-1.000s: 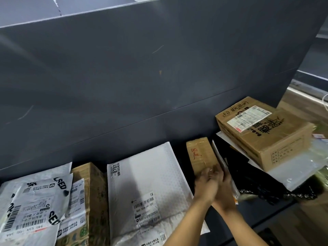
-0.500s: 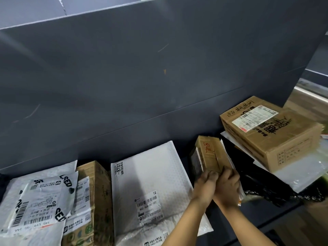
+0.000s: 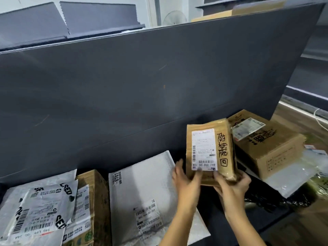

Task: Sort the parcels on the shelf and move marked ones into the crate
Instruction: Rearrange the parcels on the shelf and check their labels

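1. The small cardboard parcel [image 3: 210, 150] is held up off the shelf [image 3: 230, 221], upright, its white label and black handwritten characters facing the camera.
2. The left hand [image 3: 187, 181] clasps its lower left edge, thumb over the label's bottom corner, fingers curled behind.
3. The right hand [image 3: 230, 186] cups its lower right corner from beneath, closed on it.
4. At 3 o'clock of the parcel, a larger brown box [image 3: 269, 144] lies just beside it, atop a clear plastic bag [image 3: 291, 176].
5. At 8 o'clock lies a white bubble mailer [image 3: 147, 190]; further left, a taped carton [image 3: 92, 201] and grey courier bags [image 3: 39, 206].
6. The dark back panel [image 3: 142, 86] rises behind; open dark shelf shows between mailer and box.
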